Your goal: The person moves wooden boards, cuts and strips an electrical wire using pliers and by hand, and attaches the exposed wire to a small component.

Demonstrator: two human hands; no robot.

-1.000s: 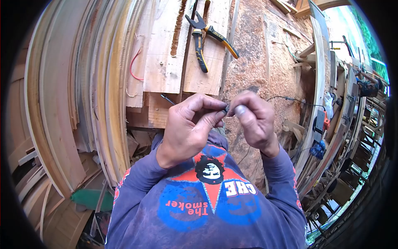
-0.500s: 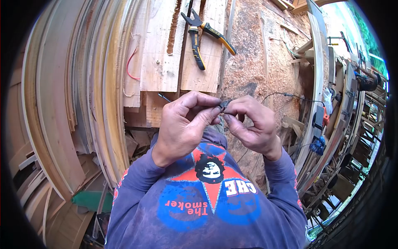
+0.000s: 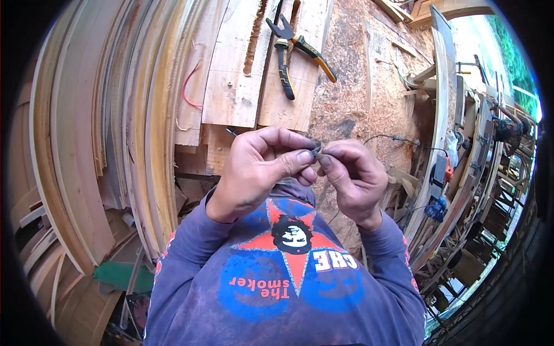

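My left hand (image 3: pixel 259 167) pinches a small dark piece (image 3: pixel 315 149) between thumb and forefinger, above my shirt front. Close against its right side, my right hand (image 3: pixel 356 179) has thumb and forefinger pressed together at the piece's edge; whatever these fingertips grip is too small to make out. Beyond the hands, black-and-yellow pliers (image 3: pixel 293 45) lie with handles spread on pale wooden boards (image 3: pixel 234 95). A short red wire (image 3: pixel 186 86) curves on the boards to the left. The tip of a dark rod (image 3: pixel 231 132) shows just behind my left hand.
Long curved planks (image 3: pixel 115 115) stand stacked on the left. Wood shavings (image 3: pixel 352 75) cover the surface beyond my right hand. A dark cable (image 3: pixel 404 139) runs right towards an orange tool (image 3: pixel 448 170), with a blue bundle (image 3: pixel 435 209) below it. Green material (image 3: pixel 124 275) lies at lower left.
Both hands stay together at the small dark piece. My right thumb and forefinger have shifted and closed up beside it. The view has moved slightly, so the pliers appear farther right than half a second ago.
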